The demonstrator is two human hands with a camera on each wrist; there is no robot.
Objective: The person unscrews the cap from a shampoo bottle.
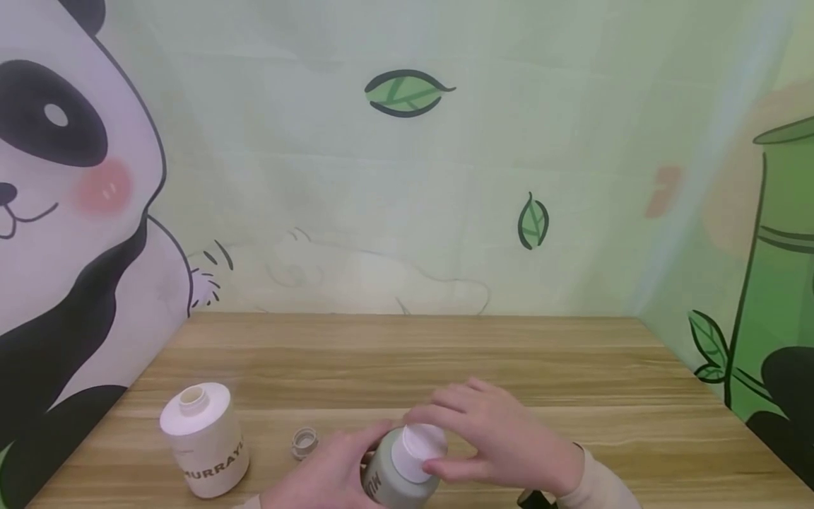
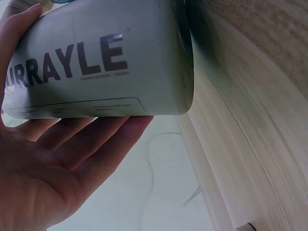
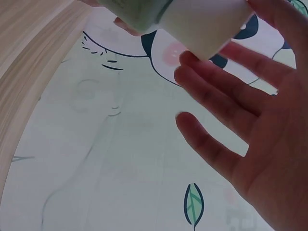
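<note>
At the table's front edge in the head view, my left hand (image 1: 331, 472) grips a grey-green bottle (image 1: 397, 491) around its side. In the left wrist view, dark lettering ending in "URRAYLE" runs along this bottle (image 2: 120, 91), with the thumb on one side and the fingers on the other. My right hand (image 1: 502, 440) reaches over the top and pinches the bottle's white cap (image 1: 425, 447) between thumb and fingers. The right wrist view has the cap (image 3: 207, 29) against the fingertips, while one finger stands away from it. The cap sits on the bottle's shoulder.
An uncapped white bottle (image 1: 206, 445) with an open neck stands upright at the left. Between it and my left hand lies a small, round greyish cap (image 1: 304, 443). A dark object (image 1: 535, 500) shows beneath my right wrist. Behind the wooden table (image 1: 413, 360) hangs a printed panda backdrop (image 1: 318, 177).
</note>
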